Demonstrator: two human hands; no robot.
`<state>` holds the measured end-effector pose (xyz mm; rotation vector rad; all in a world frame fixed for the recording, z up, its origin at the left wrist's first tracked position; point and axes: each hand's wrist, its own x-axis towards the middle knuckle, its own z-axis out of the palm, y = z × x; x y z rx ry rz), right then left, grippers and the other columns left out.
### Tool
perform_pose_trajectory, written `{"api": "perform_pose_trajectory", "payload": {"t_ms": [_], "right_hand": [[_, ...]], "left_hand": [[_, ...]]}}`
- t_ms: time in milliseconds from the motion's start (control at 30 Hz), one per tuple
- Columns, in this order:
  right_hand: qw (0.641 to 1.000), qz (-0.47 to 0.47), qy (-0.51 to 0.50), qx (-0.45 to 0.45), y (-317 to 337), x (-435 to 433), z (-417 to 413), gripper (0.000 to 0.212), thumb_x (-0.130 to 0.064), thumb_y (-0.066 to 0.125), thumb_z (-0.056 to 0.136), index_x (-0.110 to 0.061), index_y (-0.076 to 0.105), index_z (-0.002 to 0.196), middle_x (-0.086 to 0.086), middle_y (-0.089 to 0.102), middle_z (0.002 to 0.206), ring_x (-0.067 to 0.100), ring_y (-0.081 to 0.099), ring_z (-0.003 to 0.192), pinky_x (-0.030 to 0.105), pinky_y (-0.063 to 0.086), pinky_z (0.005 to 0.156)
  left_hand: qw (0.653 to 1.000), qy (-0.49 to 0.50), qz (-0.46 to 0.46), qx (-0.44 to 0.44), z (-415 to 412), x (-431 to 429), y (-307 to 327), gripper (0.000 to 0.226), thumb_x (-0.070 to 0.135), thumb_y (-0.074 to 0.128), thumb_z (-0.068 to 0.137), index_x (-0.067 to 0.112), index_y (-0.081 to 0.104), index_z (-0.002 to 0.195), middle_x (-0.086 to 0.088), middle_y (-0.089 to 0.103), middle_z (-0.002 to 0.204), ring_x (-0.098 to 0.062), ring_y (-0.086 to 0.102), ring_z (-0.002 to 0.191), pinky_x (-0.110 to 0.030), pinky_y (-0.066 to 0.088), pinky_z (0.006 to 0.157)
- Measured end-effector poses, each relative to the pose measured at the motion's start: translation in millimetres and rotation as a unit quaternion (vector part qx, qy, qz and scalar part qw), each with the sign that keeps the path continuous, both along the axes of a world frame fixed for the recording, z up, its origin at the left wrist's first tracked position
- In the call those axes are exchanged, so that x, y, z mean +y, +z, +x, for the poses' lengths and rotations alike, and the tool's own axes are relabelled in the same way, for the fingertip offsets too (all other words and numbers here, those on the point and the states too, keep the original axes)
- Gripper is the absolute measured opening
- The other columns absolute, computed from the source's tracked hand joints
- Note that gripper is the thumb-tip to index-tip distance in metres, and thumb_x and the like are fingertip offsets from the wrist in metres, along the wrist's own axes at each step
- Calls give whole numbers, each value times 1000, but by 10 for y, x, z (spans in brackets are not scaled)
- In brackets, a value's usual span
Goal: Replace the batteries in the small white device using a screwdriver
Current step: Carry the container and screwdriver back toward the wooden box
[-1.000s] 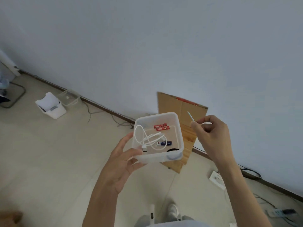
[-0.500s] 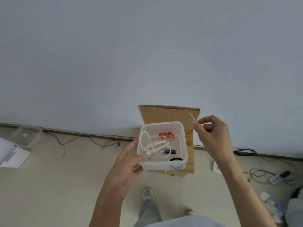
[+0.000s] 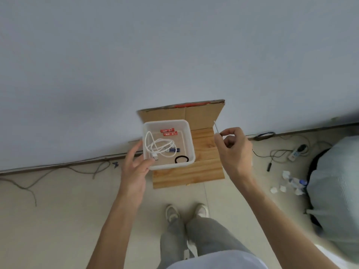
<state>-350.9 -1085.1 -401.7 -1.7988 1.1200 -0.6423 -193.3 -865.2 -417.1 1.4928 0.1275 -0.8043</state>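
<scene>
My left hand (image 3: 136, 166) holds a translucent white plastic tub (image 3: 187, 136) by its near left corner, above a small wooden table. Inside the tub lie two red batteries (image 3: 168, 132), one blue battery (image 3: 173, 150), a coiled white USB cable (image 3: 158, 146) and a black ring (image 3: 181, 159). My right hand (image 3: 233, 150) is to the right of the tub and pinches a thin white stick (image 3: 216, 128) between thumb and forefinger, its tip pointing up. No white device and no screwdriver show.
The low wooden table (image 3: 194, 171) stands against the wall with a cardboard sheet (image 3: 202, 115) propped behind it. Cables and a power strip (image 3: 295, 153) lie along the skirting. A grey bag (image 3: 336, 183) and paper scraps (image 3: 287, 183) are at right. My shoes (image 3: 186, 212) are on the tiled floor.
The view has swung down and right, so the floor, the table and my legs now show. Both hands have kept their hold on the tub and the stick.
</scene>
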Motion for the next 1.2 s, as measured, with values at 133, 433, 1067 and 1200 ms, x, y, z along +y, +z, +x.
{"api": "perform_pose_trajectory", "payload": {"t_ms": [133,433,1067,1200], "right_hand": [[999,-7,-10,37,-681,-50,138,13,-26,71,101,-17,61,100,1,51,52,13,41,47,24,35,50],[990,2,-19,138,-2554,-194,156,9,-25,69,100,-20,61,100,1,55,53,20,50,49,43,46,55],[969,-59,16,240,-4687,-394,474,17,-33,60,104,-16,58,108,-9,57,60,26,59,54,39,47,60],[958,-81,29,273,-4821,-433,441,22,-37,58,106,-16,56,109,1,67,66,33,64,58,40,48,62]], "left_hand": [[1000,8,0,21,87,-145,-571,67,-14,68,93,30,63,144,-10,80,126,-23,74,123,-33,51,105],[997,29,12,71,207,-294,-2154,74,-14,67,94,31,58,152,-3,78,132,-18,70,131,-36,45,118],[999,32,19,3,306,-495,-4080,70,0,77,95,33,57,153,6,75,138,-12,67,133,-44,46,119],[999,16,28,-10,305,-473,-4171,67,7,77,97,35,55,154,7,73,140,-13,65,136,-48,44,122]]}}
